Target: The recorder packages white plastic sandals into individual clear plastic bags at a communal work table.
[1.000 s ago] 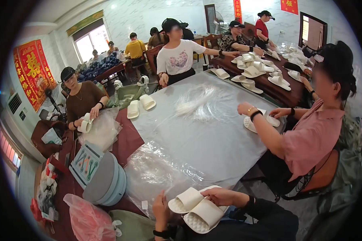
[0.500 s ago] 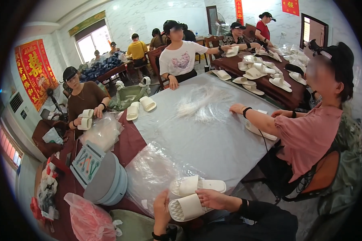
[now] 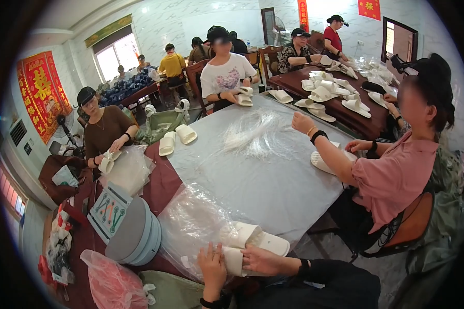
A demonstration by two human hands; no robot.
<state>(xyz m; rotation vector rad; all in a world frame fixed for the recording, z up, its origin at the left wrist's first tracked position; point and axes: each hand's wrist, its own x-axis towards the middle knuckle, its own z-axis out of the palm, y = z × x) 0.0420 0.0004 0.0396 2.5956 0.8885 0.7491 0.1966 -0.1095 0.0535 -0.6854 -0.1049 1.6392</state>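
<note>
Just in front of me at the table's near edge is a cream slipper [image 3: 234, 261]. My right hand [image 3: 263, 260] grips it by the strap. My left hand [image 3: 212, 267] is at its toe end, fingers extended and apart, against the clear plastic bag [image 3: 191, 226]. How far the toe is inside the plastic cannot be made out. A second cream slipper [image 3: 273, 243] lies right beside it on the far side, its front part by the plastic.
Left of me stand a grey rounded container [image 3: 139, 239] and a pink plastic bag [image 3: 111, 280]. Clear strips [image 3: 258, 134] lie on the grey tabletop [image 3: 252, 190]. Co-workers handle slippers around the table; a slipper pair [image 3: 176, 140] rests at its far left.
My hands have moved the near slipper toward the clear plastic; its toe is now behind my left hand. The co-worker in white has drawn a slipper back and holds it with both hands.
</note>
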